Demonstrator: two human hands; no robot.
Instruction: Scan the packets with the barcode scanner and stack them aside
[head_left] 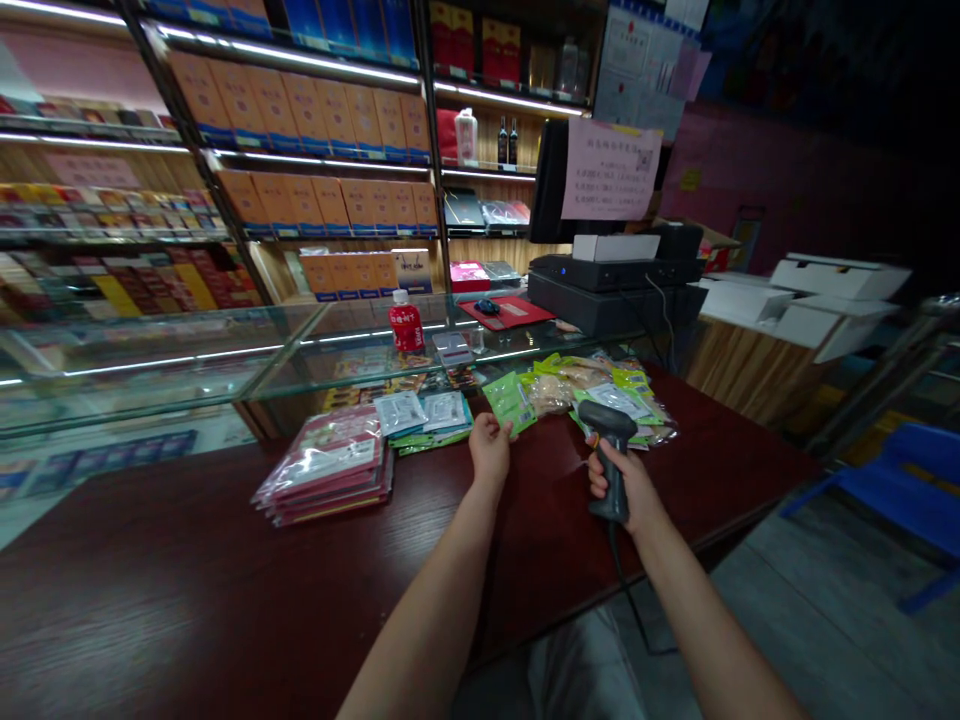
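My right hand (pixel 630 480) is wrapped round the grip of a dark barcode scanner (pixel 611 425), whose cable hangs over the table's front edge. The scanner's head is raised above the table, at the front of a pile of snack packets (pixel 577 385) in green and clear plastic. My left hand (pixel 490 445) is closed, pinching the lower edge of a green packet (pixel 510 400). Left of that hand lie blue-and-white packets (pixel 442 410) with green ones under them. A stack of flat red packages in clear wrap (pixel 334 460) lies farther left.
Behind the dark red table (pixel 187 580) runs a glass display counter (pixel 315 345) with a red bottle (pixel 406 322) on it. A monitor (pixel 551 180) and black cash drawer (pixel 585 295) stand at the back right. A blue chair (pixel 900 480) is at the right, on the floor.
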